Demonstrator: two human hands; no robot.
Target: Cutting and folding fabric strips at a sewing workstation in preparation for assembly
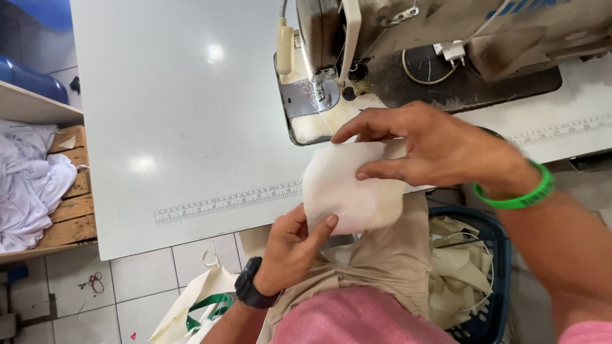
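Observation:
A cream piece of fabric (347,188) lies at the front edge of the white sewing table (178,127), just short of the sewing machine's needle plate (312,102). My left hand (294,248), with a black watch on the wrist, pinches the fabric's lower left corner from below the table edge. My right hand (433,150), with a green band on the wrist, presses flat on the fabric's upper right part, fingers pointing left toward the needle.
The sewing machine (446,38) stands at the back right. A blue basket (491,280) of cream fabric pieces sits at my right. White cloth (25,185) is piled on a wooden shelf at the left. A bag (197,306) lies on the tiled floor.

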